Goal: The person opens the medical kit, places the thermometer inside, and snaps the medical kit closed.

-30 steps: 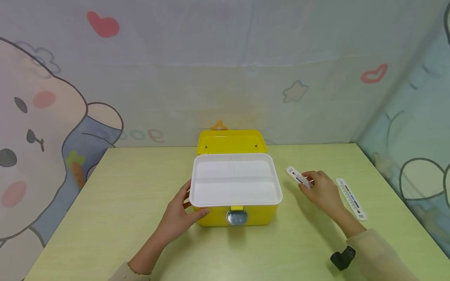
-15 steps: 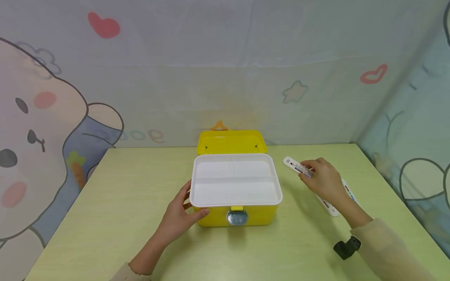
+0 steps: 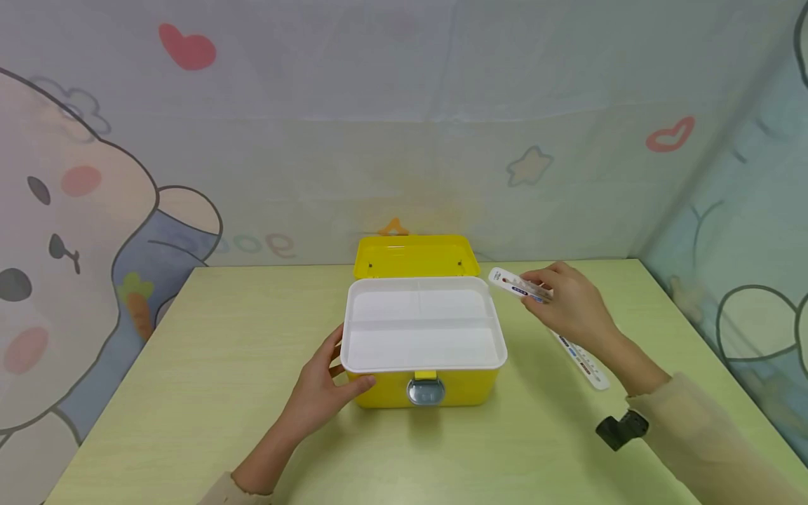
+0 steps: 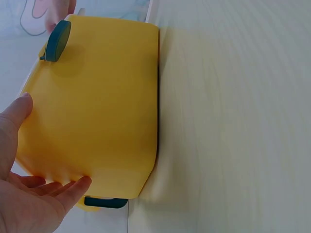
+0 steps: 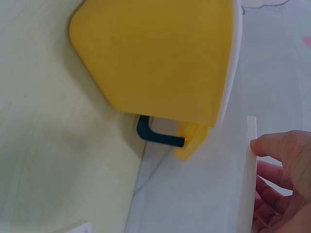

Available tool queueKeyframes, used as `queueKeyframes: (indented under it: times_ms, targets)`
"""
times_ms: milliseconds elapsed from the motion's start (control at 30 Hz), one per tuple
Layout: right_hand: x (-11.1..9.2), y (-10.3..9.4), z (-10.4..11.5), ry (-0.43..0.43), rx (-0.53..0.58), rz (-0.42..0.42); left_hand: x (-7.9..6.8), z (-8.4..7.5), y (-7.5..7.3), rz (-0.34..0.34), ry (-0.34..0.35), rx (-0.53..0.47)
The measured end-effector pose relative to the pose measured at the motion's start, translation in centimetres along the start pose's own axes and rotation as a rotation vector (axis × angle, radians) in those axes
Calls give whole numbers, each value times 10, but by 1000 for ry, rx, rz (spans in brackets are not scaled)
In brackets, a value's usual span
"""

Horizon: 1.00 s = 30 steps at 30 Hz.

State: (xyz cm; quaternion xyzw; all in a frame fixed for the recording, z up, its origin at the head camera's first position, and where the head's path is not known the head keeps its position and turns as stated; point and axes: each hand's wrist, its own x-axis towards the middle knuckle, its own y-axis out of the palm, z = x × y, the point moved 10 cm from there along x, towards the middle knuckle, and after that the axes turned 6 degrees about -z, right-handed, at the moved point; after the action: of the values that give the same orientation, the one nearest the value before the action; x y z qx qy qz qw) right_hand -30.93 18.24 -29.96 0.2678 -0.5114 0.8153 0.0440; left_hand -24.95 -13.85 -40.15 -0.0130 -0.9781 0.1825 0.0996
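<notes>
Head: wht strip (image 3: 513, 283), blue mkgs

Dim light, soft shadows (wrist views bluish)

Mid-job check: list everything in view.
Box: 1, yellow, centre
Lid: 1, yellow, behind box
Tray: 1, white, atop box
Latch: 1, greyish, box front
Handle: 1, dark green, rear
Held strip: 1, white, right of tray
Table: 1, pale, beneath box
Loose strip: 1 visible, white, table's right
Backdrop: 1, pale, beyond table
Wrist device: 1, black, lower right
Sleeves: 2, beige, bottom edge
Left hand: 1, at box corner
Right hand: 1, on held strip
</notes>
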Motion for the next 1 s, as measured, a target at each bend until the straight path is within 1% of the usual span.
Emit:
queueKeyframes:
  times_ms: [167, 333, 567, 833, 1000]
  targets:
    - [5, 4, 15, -24, 12, 32, 0, -1, 0, 4, 10, -1]
    - [8, 8, 34, -73, 27, 46, 1, -2, -1, 3, 9, -1]
    - [7, 15, 57, -156, -4, 67, 1, -1, -1, 0, 2, 3]
    - [6, 26, 79, -185, 18, 116, 0, 0, 0, -5, 6, 2]
    - [3, 31, 93, -205, 42, 148, 0, 0, 0, -5, -3, 6]
